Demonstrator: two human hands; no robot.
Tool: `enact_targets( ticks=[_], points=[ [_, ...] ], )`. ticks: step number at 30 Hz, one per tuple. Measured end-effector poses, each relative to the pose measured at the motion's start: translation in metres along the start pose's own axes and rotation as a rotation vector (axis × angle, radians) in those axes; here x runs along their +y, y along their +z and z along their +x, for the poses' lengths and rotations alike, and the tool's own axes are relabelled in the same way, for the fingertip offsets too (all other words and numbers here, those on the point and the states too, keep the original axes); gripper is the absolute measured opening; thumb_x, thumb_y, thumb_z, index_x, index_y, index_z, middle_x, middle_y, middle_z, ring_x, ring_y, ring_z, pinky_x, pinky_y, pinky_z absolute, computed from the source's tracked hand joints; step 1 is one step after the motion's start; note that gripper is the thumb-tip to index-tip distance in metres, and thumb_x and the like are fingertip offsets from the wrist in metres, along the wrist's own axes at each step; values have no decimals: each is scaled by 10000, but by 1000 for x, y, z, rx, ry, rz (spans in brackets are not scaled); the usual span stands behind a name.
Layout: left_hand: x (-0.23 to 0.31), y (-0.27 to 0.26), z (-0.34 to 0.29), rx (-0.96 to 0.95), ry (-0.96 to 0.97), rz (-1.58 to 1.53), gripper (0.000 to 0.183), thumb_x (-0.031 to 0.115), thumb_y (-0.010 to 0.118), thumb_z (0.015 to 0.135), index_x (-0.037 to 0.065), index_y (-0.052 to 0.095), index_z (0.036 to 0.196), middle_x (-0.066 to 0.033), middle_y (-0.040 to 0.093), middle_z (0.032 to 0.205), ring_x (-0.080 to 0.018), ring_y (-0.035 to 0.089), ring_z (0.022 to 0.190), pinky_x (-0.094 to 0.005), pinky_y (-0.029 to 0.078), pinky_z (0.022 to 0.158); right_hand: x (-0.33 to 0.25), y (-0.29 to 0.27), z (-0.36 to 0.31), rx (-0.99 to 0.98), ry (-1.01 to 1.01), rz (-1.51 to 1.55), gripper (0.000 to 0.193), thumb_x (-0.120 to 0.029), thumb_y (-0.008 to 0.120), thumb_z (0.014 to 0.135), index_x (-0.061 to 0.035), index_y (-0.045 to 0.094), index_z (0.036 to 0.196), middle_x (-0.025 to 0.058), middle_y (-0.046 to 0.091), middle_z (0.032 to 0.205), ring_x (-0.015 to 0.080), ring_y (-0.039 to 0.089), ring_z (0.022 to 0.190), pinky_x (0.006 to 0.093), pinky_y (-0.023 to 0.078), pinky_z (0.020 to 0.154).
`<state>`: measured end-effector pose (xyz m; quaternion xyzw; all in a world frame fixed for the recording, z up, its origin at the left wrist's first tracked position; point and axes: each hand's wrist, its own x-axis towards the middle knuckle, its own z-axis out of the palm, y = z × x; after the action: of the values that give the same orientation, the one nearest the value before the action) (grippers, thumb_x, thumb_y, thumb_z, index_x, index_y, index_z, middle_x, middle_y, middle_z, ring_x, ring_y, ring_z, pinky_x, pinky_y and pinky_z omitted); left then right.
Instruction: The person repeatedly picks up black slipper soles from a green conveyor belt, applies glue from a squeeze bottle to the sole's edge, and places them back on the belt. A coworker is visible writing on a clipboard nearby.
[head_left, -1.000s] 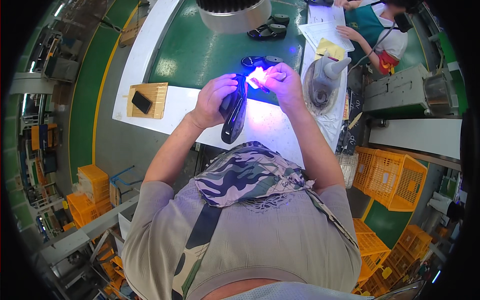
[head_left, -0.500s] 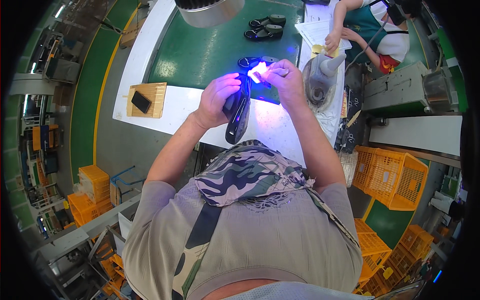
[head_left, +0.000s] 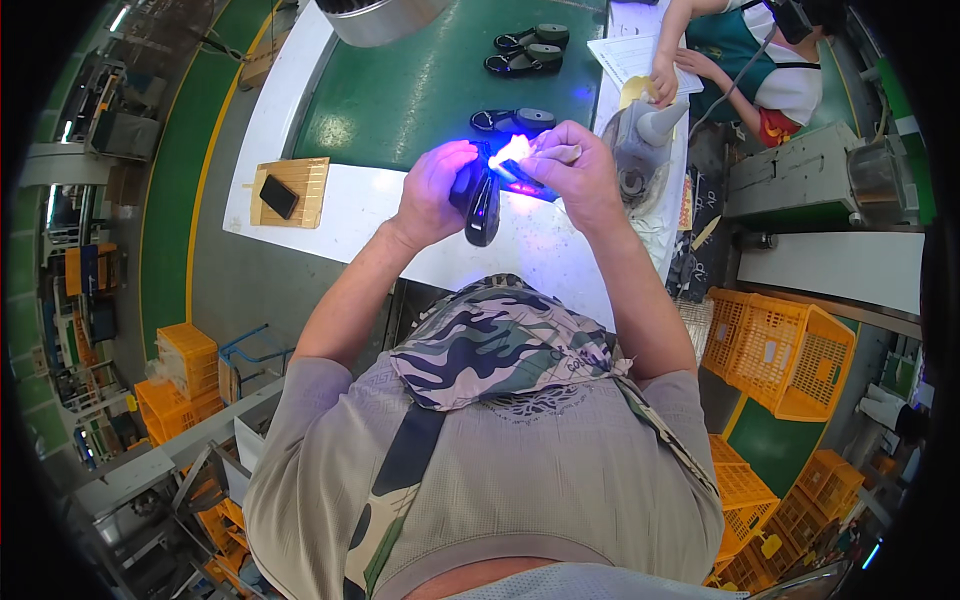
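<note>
My left hand (head_left: 432,198) is closed round a glossy black shoe (head_left: 483,215), holding it tilted above the near end of the green work surface. One rounded end of the shoe points toward me. My right hand (head_left: 583,178) is pinched on a small pale thing (head_left: 569,154) at the shoe's right side. Blue-violet glare washes out the spot between both hands, so what touches the shoe there cannot be made out. Just beyond lies another black shoe (head_left: 513,120), and farther off a pair of black shoes (head_left: 524,60).
A grey bottle with a spout (head_left: 655,125) stands to the right. Beyond it a co-worker's hand (head_left: 664,80) is by a paper sheet (head_left: 625,58). On the left, a phone (head_left: 278,197) lies on cardboard (head_left: 310,195). A round metal lamp housing (head_left: 385,18) hangs overhead. Yellow crates (head_left: 775,350) stand at right.
The shoe has been turned and drawn up, so less of its length shows toward me. My right hand stays beside it, slightly lower. The whole view has shifted a little.
</note>
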<state>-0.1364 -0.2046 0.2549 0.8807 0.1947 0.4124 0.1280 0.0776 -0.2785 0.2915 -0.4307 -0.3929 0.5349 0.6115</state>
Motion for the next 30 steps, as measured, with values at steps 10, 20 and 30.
enact_targets(
  ticks=[10, 20, 30],
  points=[
    [8, 2, -5, -192, -376, -10, 509, 91, 836, 622, 25, 594, 1065, -128, 672, 974, -206, 682, 826, -320, 551, 776, -11, 6, 2, 39, -162, -159, 167, -21, 759, 758, -9, 600, 810, 48, 638, 823, 89, 594, 758, 247, 503, 675],
    [9, -20, -1, -651, -782, -422, 600, 129, 853, 524, 27, 644, 1078, -31, 678, 899, -133, 619, 783, -302, 520, 783, 3, -2, 17, 48, -278, -384, 179, -35, 754, 754, -19, 586, 812, 91, 661, 875, 146, 615, 832, 295, 501, 763],
    [4, -27, -13, -662, -1008, -889, 609, 127, 822, 611, -11, 599, 1160, -30, 637, 961, -146, 587, 902, -301, 486, 840, 26, -2, 21, -26, -239, -372, 176, -13, 743, 737, -14, 577, 795, 103, 665, 884, 149, 624, 837, 296, 516, 735]
  ],
)
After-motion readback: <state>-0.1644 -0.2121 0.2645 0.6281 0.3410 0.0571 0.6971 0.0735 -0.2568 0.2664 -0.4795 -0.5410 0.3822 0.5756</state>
